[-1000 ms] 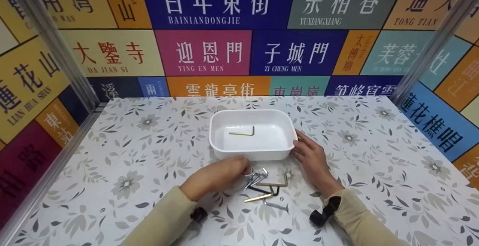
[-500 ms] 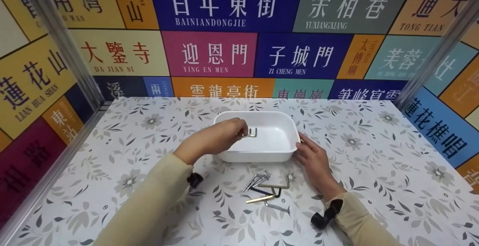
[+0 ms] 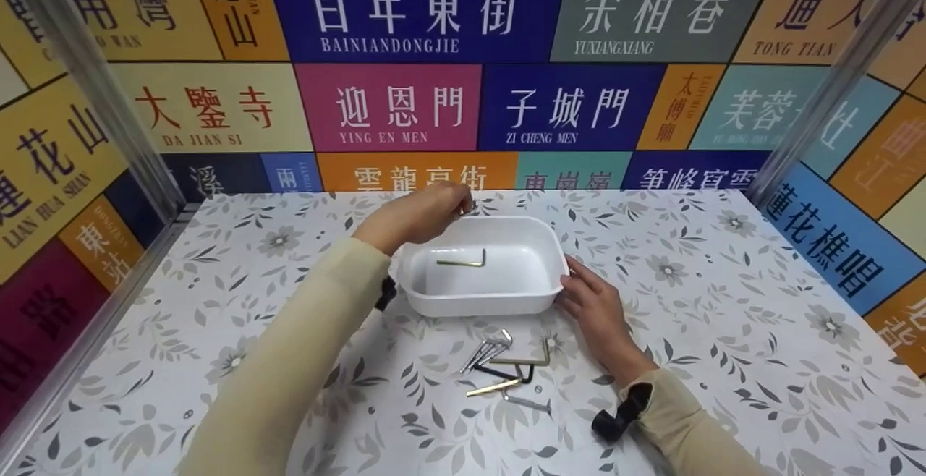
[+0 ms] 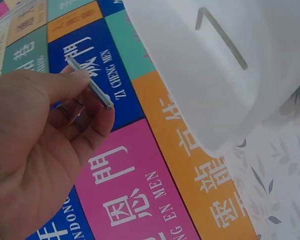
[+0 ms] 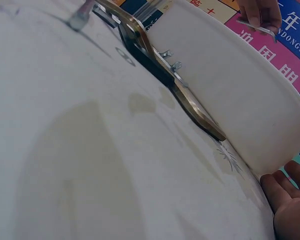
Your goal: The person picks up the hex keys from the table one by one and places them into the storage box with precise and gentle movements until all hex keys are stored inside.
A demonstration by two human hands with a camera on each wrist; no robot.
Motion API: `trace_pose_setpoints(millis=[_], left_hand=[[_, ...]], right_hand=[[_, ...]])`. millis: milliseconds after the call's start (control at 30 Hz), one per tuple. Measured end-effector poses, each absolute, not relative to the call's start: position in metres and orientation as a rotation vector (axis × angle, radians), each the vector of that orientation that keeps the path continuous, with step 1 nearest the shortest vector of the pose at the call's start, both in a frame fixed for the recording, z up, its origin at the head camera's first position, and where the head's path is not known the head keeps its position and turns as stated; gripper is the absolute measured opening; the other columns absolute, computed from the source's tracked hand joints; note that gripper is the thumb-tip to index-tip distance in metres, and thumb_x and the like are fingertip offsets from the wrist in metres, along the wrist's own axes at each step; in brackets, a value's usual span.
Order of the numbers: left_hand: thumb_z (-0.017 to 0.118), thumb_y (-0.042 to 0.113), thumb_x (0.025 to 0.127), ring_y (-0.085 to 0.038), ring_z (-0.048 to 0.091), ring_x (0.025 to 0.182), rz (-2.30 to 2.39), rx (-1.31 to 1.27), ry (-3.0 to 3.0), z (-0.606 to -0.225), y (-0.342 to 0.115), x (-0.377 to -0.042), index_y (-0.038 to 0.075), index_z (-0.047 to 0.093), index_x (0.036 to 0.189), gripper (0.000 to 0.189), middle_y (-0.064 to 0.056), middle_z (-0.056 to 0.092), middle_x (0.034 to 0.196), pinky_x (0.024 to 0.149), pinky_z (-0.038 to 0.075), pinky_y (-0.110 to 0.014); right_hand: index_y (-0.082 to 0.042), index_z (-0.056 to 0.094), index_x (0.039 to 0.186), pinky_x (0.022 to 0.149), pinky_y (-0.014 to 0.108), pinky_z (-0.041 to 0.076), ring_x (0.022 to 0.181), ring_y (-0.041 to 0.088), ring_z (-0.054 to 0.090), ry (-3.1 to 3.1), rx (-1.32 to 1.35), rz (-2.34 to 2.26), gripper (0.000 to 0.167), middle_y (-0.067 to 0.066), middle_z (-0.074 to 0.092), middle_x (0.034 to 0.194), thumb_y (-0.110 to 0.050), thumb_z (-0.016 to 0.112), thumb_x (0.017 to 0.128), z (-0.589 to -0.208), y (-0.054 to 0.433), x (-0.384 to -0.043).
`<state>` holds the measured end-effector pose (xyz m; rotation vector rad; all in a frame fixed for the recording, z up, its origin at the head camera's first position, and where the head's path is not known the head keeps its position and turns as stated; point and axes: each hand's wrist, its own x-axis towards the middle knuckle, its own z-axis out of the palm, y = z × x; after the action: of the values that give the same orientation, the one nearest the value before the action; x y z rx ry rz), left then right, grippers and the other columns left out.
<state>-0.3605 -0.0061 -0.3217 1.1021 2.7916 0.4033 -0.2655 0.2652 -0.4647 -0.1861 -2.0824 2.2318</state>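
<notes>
My left hand [image 3: 427,214] is raised above the far left rim of a white plastic box [image 3: 485,306]. In the left wrist view its thumb and fingers pinch a small silver hex key [image 4: 90,82]. One brass-coloured hex key [image 3: 461,264] lies on the box's floor. My right hand [image 3: 600,317] touches the outside of the box's right wall, its fingers lightly bent. In front of the box lies a loose pile: silver hex keys [image 3: 483,353], a bronze one [image 3: 517,362], a black one [image 3: 498,372], a gold one [image 3: 493,388] and a grey one [image 3: 528,403].
A cloth with grey flowers and leaves covers the table [image 3: 289,389]. Panels with coloured street-name signs [image 3: 391,107] stand behind and at both sides. Metal posts [image 3: 119,92] mark the corners. A black wrist camera [image 3: 611,422] sits on the right sleeve.
My left hand has gone from the pile, across the box's inside, up to its far left rim. It carries the silver hex key. The right hand stays at the box.
</notes>
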Motion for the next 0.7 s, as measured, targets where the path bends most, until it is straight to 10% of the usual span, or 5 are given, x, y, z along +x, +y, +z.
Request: trace_pose_setpoints(millis=[700], left_hand=[[0.053, 0.01, 0.103, -0.029, 0.068, 0.111, -0.282, 1.427, 2.651, -0.364, 0.064, -0.383, 0.007, 0.059, 0.125, 0.022, -0.012, 0.069, 0.123, 0.098, 0.056, -0.039]], right_hand=[[-0.011, 0.047, 0.15, 0.097, 0.025, 0.055, 0.129, 0.031, 0.059, -2.062, -0.194, 2.24, 0.05, 0.016, 0.049, 0.154, -0.011, 0.053, 0.101, -0.466, 0.264, -0.265]])
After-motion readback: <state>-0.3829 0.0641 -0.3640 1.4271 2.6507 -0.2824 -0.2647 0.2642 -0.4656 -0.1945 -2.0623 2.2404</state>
